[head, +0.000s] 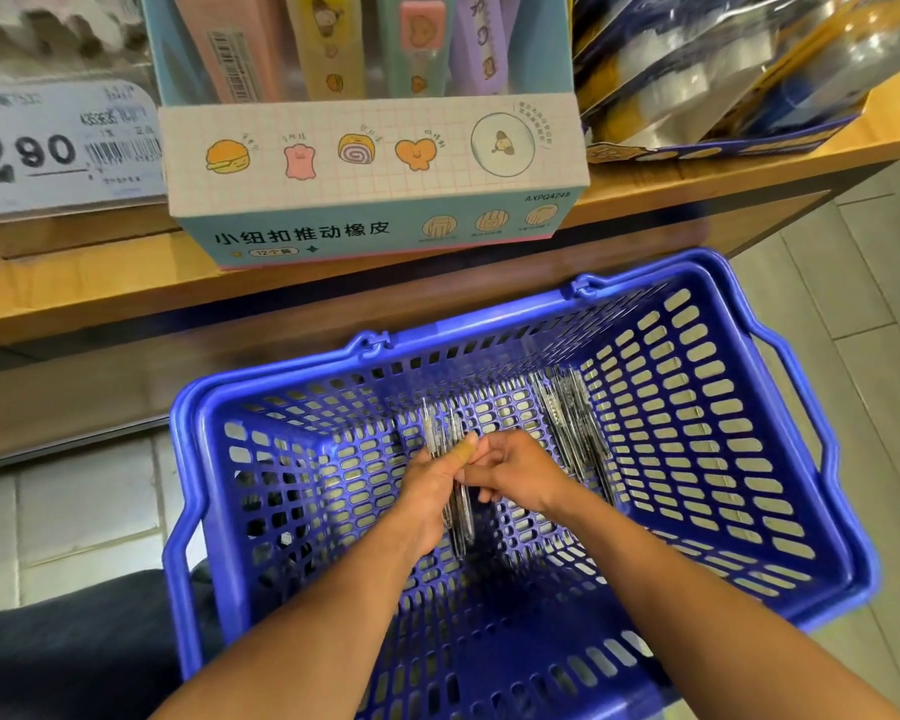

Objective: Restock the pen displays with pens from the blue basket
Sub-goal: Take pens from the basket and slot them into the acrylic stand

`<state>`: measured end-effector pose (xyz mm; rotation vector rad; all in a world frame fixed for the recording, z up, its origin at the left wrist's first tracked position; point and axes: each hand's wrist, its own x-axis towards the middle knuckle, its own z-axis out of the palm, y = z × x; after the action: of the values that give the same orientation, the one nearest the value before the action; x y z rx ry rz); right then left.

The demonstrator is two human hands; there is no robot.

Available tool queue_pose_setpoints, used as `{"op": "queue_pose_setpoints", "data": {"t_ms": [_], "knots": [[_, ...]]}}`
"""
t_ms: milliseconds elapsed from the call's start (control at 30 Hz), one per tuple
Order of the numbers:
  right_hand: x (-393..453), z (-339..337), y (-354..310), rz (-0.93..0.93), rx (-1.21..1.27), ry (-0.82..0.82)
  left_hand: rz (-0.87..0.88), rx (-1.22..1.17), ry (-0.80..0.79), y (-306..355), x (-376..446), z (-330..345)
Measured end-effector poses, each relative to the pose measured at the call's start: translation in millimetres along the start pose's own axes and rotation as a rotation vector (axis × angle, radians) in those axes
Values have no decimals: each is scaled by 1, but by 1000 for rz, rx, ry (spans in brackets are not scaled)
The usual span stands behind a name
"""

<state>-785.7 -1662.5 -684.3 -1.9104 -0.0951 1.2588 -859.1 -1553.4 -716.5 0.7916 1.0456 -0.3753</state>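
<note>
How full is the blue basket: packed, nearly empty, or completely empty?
Nearly empty. The blue basket shows mostly bare mesh floor; only one loose bunch of pens lies there, besides the pens gripped in both hands.

Basket (780, 366) on floor (879, 283), in front of shelf (100, 283). Both hands inside basket near its middle: left hand (430, 491) touching right hand (520, 475), bundle of pens (458, 506) between them. Second bundle of pens (575, 423) at basket's right wall, apparently on the bottom. Display box (375, 200) at shelf front edge; price tag (58, 148) to its left, packets (739, 70) to its right.
</note>
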Motion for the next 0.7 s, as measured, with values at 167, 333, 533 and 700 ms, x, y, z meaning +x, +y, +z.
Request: {"op": "queue_pose_setpoints", "data": {"t_ms": [167, 333, 533, 700], "knots": [[7, -18, 7, 35, 32, -22, -25, -10, 98, -3, 4, 3], [28, -53, 33, 216, -499, 577, -45, 4, 148, -3, 4, 0], [32, -53, 43, 360, -816, 534, -59, 11, 169, -5, 3, 0], [31, -42, 42, 348, -897, 493, -49, 19, 161, -1, 0, 0]]}}
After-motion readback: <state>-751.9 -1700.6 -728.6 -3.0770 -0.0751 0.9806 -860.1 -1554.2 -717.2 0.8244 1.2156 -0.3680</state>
